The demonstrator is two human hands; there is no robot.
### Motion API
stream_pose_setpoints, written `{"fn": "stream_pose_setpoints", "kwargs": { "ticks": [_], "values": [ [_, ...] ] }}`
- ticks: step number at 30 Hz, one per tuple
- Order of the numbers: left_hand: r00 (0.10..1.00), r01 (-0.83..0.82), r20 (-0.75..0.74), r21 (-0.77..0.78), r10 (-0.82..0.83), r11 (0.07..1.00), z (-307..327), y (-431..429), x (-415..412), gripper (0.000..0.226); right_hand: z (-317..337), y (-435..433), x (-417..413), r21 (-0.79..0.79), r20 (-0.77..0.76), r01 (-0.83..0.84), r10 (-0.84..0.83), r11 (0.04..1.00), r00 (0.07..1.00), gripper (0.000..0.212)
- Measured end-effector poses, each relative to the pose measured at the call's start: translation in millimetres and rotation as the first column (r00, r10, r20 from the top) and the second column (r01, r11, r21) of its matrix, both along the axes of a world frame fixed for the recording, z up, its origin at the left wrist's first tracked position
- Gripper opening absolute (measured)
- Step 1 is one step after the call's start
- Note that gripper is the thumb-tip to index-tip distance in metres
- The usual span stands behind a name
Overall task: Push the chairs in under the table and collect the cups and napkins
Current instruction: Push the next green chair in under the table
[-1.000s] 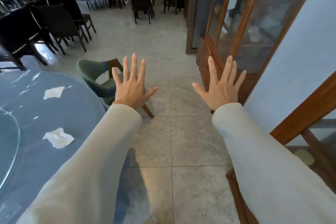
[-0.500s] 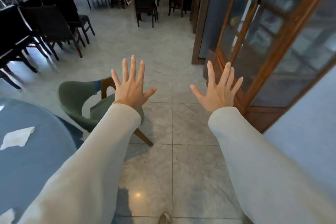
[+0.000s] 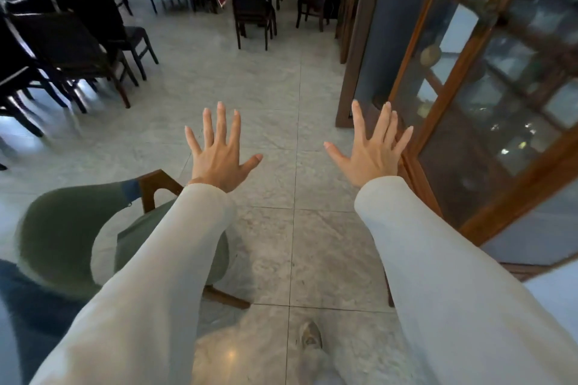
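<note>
Both hands are stretched forward at the centre of the frame, palms down and fingers fanned wide, holding nothing. The left hand point(image 3: 219, 153) hangs in the air above the floor point(image 3: 266, 87), just past the wooden back post of the green chair point(image 3: 62, 228), without touching it. The right hand point(image 3: 372, 153) floats level with it toward the right, near the wooden frame of the glass cabinet point(image 3: 488, 97) but apart from it. This spread, empty pose looks like readiness rather than work: neither hand has a grip on anything yet.

The green chair sits at lower left, its curved back toward the blue table edge point(image 3: 28, 306) in the bottom left corner, so it appears pulled out and likely the next thing to push in. No cups or napkins show here. Dark chairs point(image 3: 75, 47) crowd the upper left.
</note>
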State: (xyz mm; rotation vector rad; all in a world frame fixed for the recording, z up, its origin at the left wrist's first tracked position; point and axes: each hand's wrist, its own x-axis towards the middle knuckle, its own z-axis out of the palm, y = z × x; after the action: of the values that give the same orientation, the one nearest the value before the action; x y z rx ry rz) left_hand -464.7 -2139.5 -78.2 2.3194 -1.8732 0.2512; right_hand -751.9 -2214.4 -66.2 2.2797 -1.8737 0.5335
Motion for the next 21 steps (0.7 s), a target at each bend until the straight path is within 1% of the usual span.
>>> {"fn": "stream_pose_setpoints", "kwargs": {
  "ticks": [5,12,17,21],
  "values": [
    [0.996,-0.082,-0.032,-0.017,0.082,0.996,8,-122,16,0.099,6,-129,27,0.066,-0.057,-0.060,0.064,0.996,0.996,0.090],
    [0.992,-0.112,-0.052,-0.001,0.112,0.994,9,-247,50,0.098,8,-270,89,0.120,-0.021,-0.144,0.148,0.982,0.989,0.090],
    [0.988,-0.145,-0.048,0.010,0.146,0.989,1,-334,103,0.098,-3,-373,149,0.132,0.003,-0.182,0.183,0.974,0.983,0.090],
    [0.976,-0.201,-0.080,0.003,0.201,0.980,-3,-407,163,0.098,-7,-455,213,0.123,-0.005,-0.215,0.217,0.969,0.976,0.090]
  ]
}}
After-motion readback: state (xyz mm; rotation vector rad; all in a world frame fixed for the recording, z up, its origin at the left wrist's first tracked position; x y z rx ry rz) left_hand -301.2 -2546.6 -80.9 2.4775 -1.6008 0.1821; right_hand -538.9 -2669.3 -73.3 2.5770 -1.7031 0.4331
